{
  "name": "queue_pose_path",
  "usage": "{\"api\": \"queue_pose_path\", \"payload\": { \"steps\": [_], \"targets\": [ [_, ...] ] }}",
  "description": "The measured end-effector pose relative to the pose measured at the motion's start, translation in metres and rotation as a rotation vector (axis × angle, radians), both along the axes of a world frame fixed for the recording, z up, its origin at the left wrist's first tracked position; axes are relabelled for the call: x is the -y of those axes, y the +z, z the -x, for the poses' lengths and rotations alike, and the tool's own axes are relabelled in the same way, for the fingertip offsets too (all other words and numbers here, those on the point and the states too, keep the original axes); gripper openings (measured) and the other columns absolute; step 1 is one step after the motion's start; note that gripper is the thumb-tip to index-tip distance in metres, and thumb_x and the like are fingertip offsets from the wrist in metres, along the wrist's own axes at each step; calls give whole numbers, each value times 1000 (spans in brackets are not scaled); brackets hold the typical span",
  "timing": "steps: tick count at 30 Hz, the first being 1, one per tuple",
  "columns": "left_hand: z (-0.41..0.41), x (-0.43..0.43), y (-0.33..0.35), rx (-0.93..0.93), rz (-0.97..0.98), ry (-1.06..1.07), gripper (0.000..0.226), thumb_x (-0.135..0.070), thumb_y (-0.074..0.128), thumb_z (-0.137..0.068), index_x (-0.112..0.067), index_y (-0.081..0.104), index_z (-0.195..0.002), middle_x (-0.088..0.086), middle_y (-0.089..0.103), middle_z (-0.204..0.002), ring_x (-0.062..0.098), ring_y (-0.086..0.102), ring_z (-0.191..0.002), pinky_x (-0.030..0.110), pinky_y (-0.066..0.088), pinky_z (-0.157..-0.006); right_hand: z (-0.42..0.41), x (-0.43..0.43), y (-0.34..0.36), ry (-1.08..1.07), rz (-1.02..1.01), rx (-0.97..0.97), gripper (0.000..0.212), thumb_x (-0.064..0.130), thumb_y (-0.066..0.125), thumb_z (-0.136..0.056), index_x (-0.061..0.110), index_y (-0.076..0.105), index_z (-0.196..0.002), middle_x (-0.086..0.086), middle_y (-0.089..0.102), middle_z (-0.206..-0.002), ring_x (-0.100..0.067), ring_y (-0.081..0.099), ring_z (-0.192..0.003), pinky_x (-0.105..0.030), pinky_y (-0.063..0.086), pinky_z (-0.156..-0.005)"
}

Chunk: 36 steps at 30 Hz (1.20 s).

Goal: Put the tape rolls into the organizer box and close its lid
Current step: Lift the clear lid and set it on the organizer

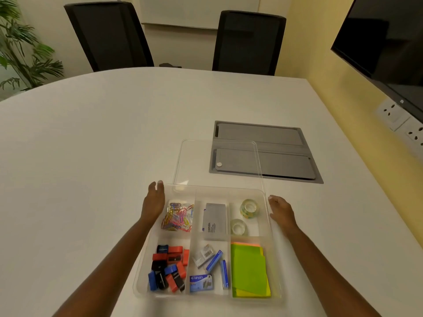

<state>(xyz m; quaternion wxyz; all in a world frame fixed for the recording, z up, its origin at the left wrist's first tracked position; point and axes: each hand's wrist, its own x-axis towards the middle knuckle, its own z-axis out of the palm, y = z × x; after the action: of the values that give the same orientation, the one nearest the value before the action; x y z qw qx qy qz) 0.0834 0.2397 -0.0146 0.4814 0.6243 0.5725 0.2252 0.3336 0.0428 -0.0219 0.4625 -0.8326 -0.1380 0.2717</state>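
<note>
Your left hand point(153, 202) lies open along the left wall of the clear plastic six-compartment organizer box point(146, 268), fingers extended and together, gripping nothing. Your right hand point(281, 210) sits open by the box's right wall, fingers loosely extended, empty as well; whether it touches the wall you cannot tell.

Two clear, glossy tape rolls point(249, 208) lie in the far compartment just inside your right hand, one beyond the other, the nearer one point(238, 226) lying flat. The transparent lid point(217, 163) stands open beyond your fingertips, hinged along the far edge and leaning back over a grey recessed panel point(283, 154) in the white table point(91, 145).

Just inside your left hand is a heap of coloured paper clips point(178, 217). Below your left wrist sit red, blue and black small blocks point(168, 266). A blue box point(201, 283) in the near middle compartment reads "kangaro"; the print on the grey box point(215, 220) is too small to read. Green and yellow sticky notes point(249, 271) fill the compartment below your right wrist.

The table is bare and wide to the left of your left hand; its edge runs close on the right.
</note>
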Motion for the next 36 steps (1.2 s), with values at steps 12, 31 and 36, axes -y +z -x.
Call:
{"api": "queue_pose_path", "payload": {
  "steps": [12, 31, 36],
  "targets": [
    [-47, -73, 0, 100, 367, -2, 73, -52, 7, -93, 3, 24, -138, 26, 48, -132, 37, 44, -123, 45, 25, -111, -57, -67, -14, 25, 116, -104, 9, -3, 59, -87, 2, 66, -83, -5, 48, -62, -17, 42, -54, -20, 36, -48],
    [-10, -71, 42, 376, 454, -22, 87, -61, 2, -87, 5, 43, -125, 16, 55, -90, 25, 51, -81, 40, 36, -93, -19, -62, 78, 96, -217, 558, 30, -12, 63, -81, 1, 65, -108, -8, 44, -99, -17, 48, -89, 8, 42, -63],
    [7, -51, 54, 608, 518, 44, 78, -58, 5, -90, 1, 53, -104, 16, 56, -100, 31, 48, -117, 36, 35, -104, 0, -42, 85, 91, -242, 705, 15, -6, 59, -86, -4, 68, -98, -14, 59, -89, -19, 53, -76, -1, 39, -58]
  ]
}}
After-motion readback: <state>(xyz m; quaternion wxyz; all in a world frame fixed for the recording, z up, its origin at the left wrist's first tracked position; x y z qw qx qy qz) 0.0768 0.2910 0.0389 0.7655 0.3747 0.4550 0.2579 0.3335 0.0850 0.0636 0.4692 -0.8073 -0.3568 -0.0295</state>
